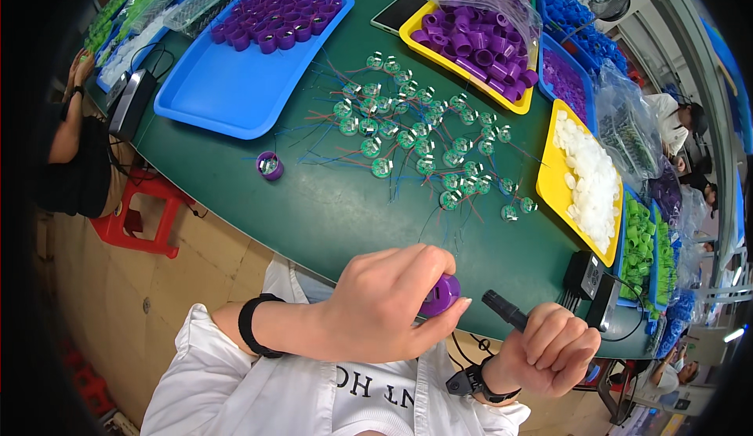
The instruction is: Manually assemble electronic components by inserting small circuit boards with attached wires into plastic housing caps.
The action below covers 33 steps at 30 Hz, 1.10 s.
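Observation:
Near the table's front edge, my left hand [384, 304] is closed around a purple plastic cup [440, 295], its fingers curled over the top and the thumb below. To its right, my right hand [547, 350] is wrapped round a black pen-shaped tool [506, 309], whose blunt end points up and left toward the cup without touching it. Beyond my hands lie many loose green round circuit boards [406, 139] with white connectors and thin red and blue wires. One purple cup with a board inside [270, 165] stands alone on the left.
A blue tray [227, 99] holds filled purple cups. Yellow trays carry empty purple cups [477, 40] and white translucent pieces [590, 177]. A phone [398, 13] lies at the back; a black box [584, 276] stands right. A co-worker [74, 154] sits left near a red stool [145, 212].

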Available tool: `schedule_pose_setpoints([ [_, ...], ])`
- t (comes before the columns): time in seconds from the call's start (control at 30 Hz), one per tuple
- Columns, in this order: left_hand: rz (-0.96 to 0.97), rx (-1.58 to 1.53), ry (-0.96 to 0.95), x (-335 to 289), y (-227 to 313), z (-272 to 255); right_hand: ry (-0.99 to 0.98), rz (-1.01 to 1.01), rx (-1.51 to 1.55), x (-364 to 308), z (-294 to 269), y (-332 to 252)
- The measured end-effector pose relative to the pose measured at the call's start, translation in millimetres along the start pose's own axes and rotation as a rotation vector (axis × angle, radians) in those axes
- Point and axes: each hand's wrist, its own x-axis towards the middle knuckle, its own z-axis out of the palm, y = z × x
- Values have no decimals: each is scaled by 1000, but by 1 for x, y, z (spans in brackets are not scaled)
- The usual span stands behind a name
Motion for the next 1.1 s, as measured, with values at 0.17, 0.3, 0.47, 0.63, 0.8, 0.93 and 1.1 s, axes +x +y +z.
schedule_pose_setpoints([
  [0.17, -289, -383, -239, 1, 3, -10, 107, 59, -27, 0, -6, -1],
  [0.3, -425, -829, -448, -14, -28, -19, 96, 28, -35, 5, -10, -4],
  [0.47, -183, -99, -318, -39, -56, -14, -7, 99, 8, 3, -9, 4],
  [0.63, -127, 184, -357, -55, -62, -19, -82, 230, 39, 7, 3, 15],
  [0.8, -99, 250, -239, -61, -66, -19, -175, 468, 164, -5, 21, 36],
  [0.93, -69, 256, -211, -64, -71, -19, -258, 577, 189, -2, 29, 55],
  [1.1, -47, 238, -161, -66, -74, -18, -405, 620, 223, -7, 37, 75],
])
